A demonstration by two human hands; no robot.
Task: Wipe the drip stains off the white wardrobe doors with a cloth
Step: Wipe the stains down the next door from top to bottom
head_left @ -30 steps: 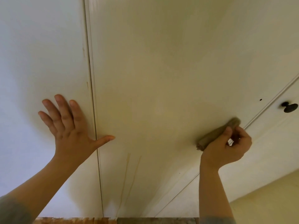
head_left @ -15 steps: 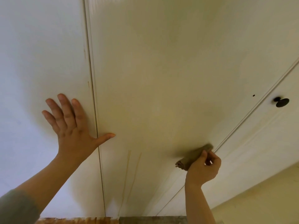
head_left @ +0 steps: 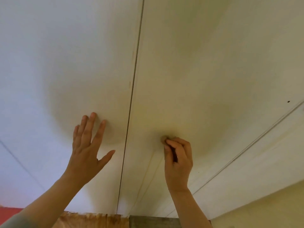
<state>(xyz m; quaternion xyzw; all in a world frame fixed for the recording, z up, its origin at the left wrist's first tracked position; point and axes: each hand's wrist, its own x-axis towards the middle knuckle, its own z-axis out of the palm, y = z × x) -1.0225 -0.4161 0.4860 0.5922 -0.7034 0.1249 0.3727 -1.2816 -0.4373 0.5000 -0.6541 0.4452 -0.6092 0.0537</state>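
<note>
Cloth: small brownish wad, mostly hidden, only its tip showing above the fingers. It was pressed on the middle wardrobe door, low down & nearer that door's left edge than its right. R hand was curled tight round it, back of hand to the camera. Two faint yellowish drip stains ran from just under that hand toward the door's btm edge, slanting left. Seam w/ the left door lay near the cloth, on its left. L hand lay flat on the left door, fingers straight & spread, thumb out toward the seam but short of it, holding nothing. Grey sleeve showed at btm left. Tiny dark spot sat near the middle door's right edge, w/ another white panel beyond. Below the doors: wood strip, grey strip, yellowish wall at right, red patch at left.
</note>
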